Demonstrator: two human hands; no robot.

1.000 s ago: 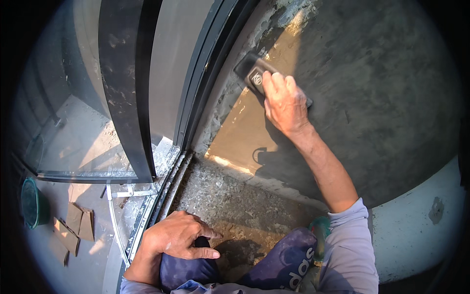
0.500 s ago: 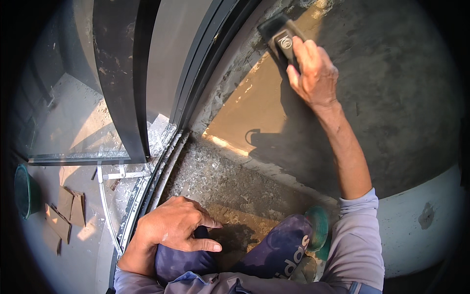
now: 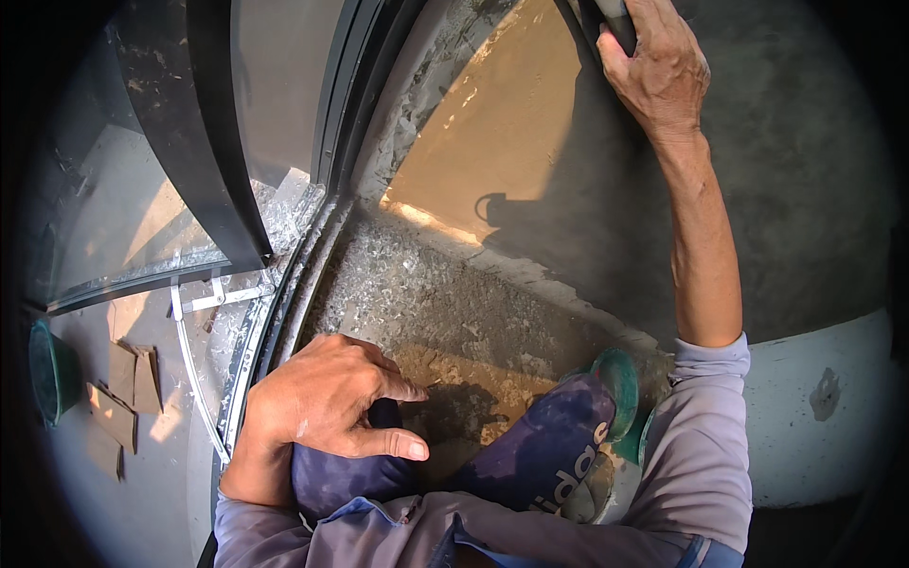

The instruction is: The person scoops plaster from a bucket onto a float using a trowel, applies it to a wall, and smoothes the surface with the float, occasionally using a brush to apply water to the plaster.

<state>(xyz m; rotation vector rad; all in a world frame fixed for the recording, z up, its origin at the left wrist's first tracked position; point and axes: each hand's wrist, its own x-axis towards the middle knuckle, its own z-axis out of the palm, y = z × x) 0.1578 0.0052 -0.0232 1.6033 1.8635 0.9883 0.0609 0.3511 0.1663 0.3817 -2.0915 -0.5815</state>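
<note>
At the top edge of the view my right hand (image 3: 658,80) is closed round the handle of a plastering trowel (image 3: 617,21), most of which is cut off by the frame. The trowel is up against the smooth grey-brown plastered wall (image 3: 634,199), part sunlit and part in shadow. My left hand (image 3: 331,402) rests over my left knee (image 3: 346,473), holding nothing, with thumb and forefinger stretched apart and the other fingers hidden. A rough unplastered strip (image 3: 426,293) runs below the plaster.
A dark window frame (image 3: 336,114) borders the plaster on the left, with an open glass sash (image 3: 123,189) on a metal stay arm (image 3: 192,369). Beyond it are cardboard pieces (image 3: 114,412) and a green bucket (image 3: 55,371). A green bowl-like thing (image 3: 617,393) sits by my right knee.
My right hand has moved up and to the right with the trowel, now partly out of view. The view has shifted slightly. My left hand stays on the knee.
</note>
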